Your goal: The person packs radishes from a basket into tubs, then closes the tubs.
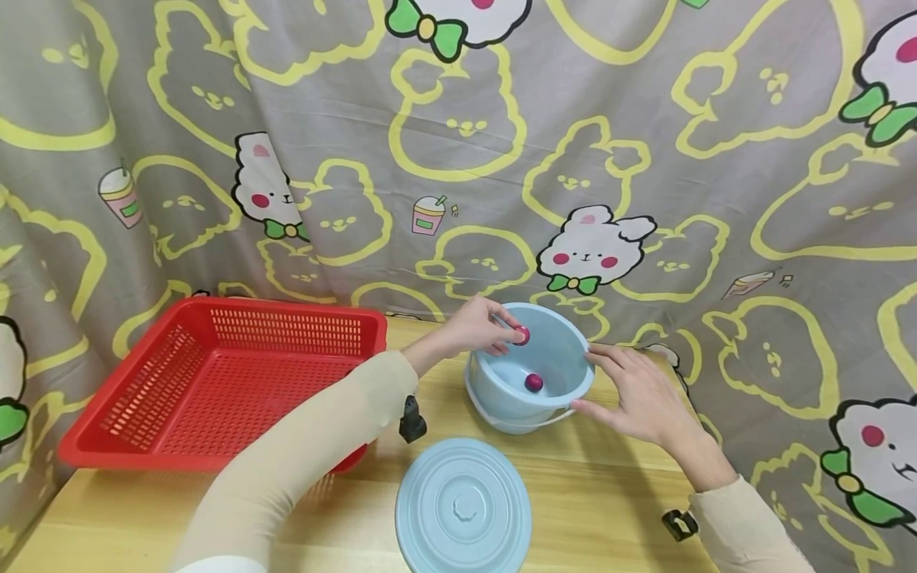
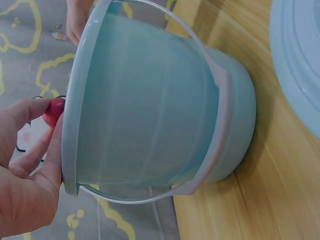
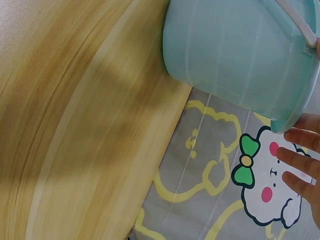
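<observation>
In the head view a light-blue bucket (image 1: 516,398) stands upright on the table. My left hand (image 1: 478,326) is over its left rim, pinching a small round red ball (image 1: 522,335) between thumb and fingertips; the same ball (image 2: 54,111) shows beside the rim in the left wrist view. A second dark-red ball (image 1: 533,383) lies on the bucket's floor. On the right, my right hand (image 1: 634,390) touches the rim with outstretched fingers, its thumb near the handle joint. The right wrist view shows those fingers (image 3: 302,162) spread and fairly straight against the rim.
A round light-blue lid (image 1: 464,509) lies flat on the wooden table (image 1: 595,509) in front of the bucket. To the left is a large red slotted basket (image 1: 243,390), partly behind my left forearm. A patterned grey curtain (image 1: 344,263) hangs behind the table.
</observation>
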The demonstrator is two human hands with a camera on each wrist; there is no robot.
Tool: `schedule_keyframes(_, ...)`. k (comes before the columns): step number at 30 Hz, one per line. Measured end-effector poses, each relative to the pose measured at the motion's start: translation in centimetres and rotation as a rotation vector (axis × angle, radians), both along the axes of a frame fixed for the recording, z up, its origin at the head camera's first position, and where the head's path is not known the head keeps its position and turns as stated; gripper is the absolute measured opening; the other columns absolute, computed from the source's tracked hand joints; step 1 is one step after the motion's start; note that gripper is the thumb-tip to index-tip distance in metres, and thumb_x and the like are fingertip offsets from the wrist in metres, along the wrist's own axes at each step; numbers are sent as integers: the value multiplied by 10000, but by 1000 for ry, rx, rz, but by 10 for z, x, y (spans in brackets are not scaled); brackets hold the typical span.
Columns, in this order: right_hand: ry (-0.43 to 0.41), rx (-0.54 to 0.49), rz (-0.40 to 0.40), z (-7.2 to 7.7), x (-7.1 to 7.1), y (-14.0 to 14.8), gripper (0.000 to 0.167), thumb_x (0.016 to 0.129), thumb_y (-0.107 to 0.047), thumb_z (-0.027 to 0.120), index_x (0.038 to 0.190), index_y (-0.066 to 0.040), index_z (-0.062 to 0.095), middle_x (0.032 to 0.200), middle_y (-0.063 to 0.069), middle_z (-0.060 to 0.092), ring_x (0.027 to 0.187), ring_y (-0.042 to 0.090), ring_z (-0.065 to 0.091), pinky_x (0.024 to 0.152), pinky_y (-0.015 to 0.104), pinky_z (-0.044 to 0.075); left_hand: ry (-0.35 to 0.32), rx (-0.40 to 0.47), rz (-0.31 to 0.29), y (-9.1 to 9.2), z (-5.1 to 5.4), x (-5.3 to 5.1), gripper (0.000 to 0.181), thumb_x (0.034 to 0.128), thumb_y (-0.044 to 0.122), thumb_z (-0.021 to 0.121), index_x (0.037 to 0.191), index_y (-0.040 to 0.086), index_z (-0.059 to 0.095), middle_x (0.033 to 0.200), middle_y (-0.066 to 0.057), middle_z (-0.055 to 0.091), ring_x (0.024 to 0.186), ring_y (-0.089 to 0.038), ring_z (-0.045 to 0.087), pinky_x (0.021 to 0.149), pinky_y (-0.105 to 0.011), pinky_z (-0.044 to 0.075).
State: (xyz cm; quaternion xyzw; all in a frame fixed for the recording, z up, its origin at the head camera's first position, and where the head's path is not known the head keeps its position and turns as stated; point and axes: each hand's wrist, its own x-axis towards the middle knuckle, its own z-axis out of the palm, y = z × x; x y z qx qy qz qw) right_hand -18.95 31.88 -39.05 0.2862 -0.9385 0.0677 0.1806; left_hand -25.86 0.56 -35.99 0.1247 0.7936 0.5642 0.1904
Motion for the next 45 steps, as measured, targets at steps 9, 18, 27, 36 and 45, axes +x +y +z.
schedule_keyframes(9, -3, 0, 3, -1, -1, 0, 821, 774, -613, 859, 1354, -60, 681, 1397, 113, 680, 1250, 372, 657, 1031, 590, 553, -10, -13, -16, 8, -2, -1, 266, 917, 213, 844, 1118, 53, 773, 1123, -261, 774, 811, -242, 815, 864, -432, 672)
schedule_keyframes(18, 2, -5, 3, -3, -1, 0, 829, 768, -616, 862, 1356, -60, 681, 1395, 117, 684, 1247, 369, 660, 1036, 580, 553, 0, 14, -27, 9, -3, 1, 220, 959, 160, 785, 1137, 35, 754, 1042, -181, 802, 874, -286, 815, 779, -341, 686)
schedule_keyframes(27, -5, -2, 5, -2, -1, 1, 816, 788, -620, 844, 1354, -56, 680, 1393, 125, 684, 1244, 385, 657, 1027, 598, 548, -2, 46, -16, 8, -2, 3, 204, 972, 149, 767, 1137, 32, 746, 1025, -160, 804, 754, -163, 784, 758, -336, 688)
schedule_keyframes(36, -4, -1, 6, -3, -1, 1, 813, 793, -622, 840, 1359, -61, 679, 1396, 123, 683, 1246, 392, 656, 1022, 611, 548, -15, 74, -47, 2, 0, 5, 233, 972, 142, 763, 1168, 19, 737, 1137, -223, 784, 749, -131, 774, 773, -337, 689)
schedule_keyframes(45, -4, -3, 4, -2, 0, 1, 809, 792, -620, 842, 1356, -63, 681, 1396, 119, 682, 1243, 391, 659, 1020, 610, 551, 5, 73, -55, -13, 5, 9, 227, 962, 165, 781, 1150, 42, 748, 1077, -179, 798, 827, -215, 809, 804, -394, 689)
